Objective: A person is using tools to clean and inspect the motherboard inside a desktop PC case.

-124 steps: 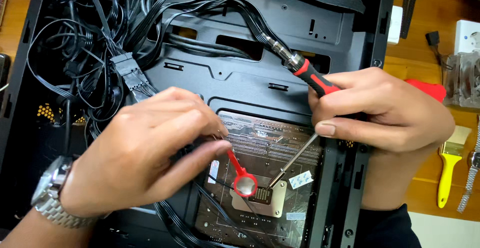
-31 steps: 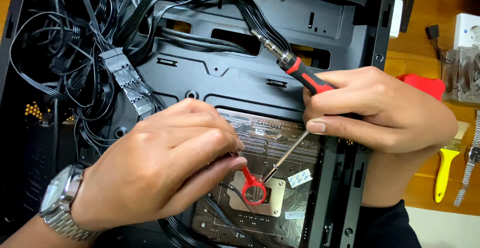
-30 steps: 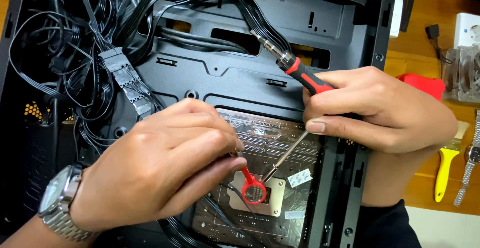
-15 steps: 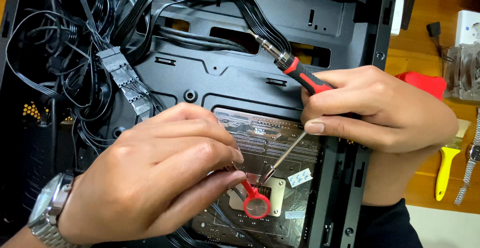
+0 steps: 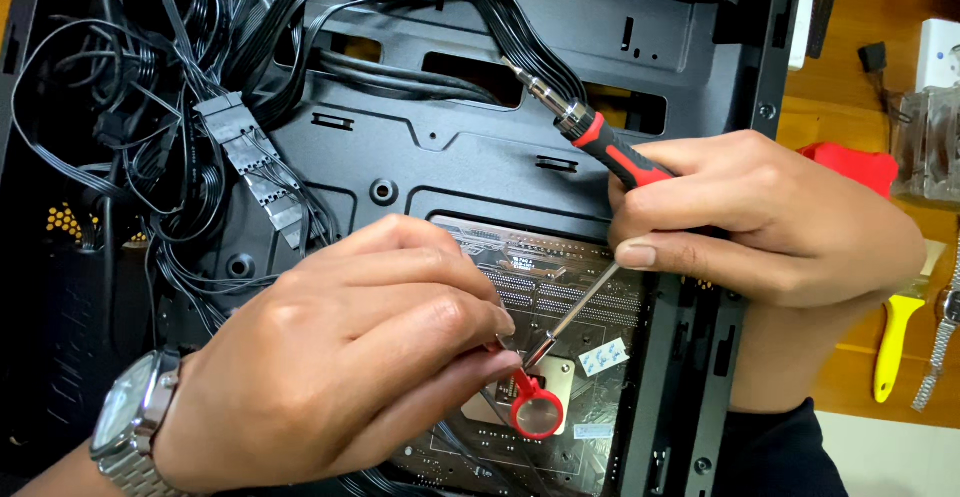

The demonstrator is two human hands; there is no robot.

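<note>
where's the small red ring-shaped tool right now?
In the head view, the red ring tool is low and centre, pinched by the left hand over the circuit board, just below the screwdriver tip held by the right hand.

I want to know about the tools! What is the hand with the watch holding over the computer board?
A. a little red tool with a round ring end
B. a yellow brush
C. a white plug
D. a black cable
A: the left hand, the one with the wristwatch, pinches a small red ring-ended tool above the board.
</note>
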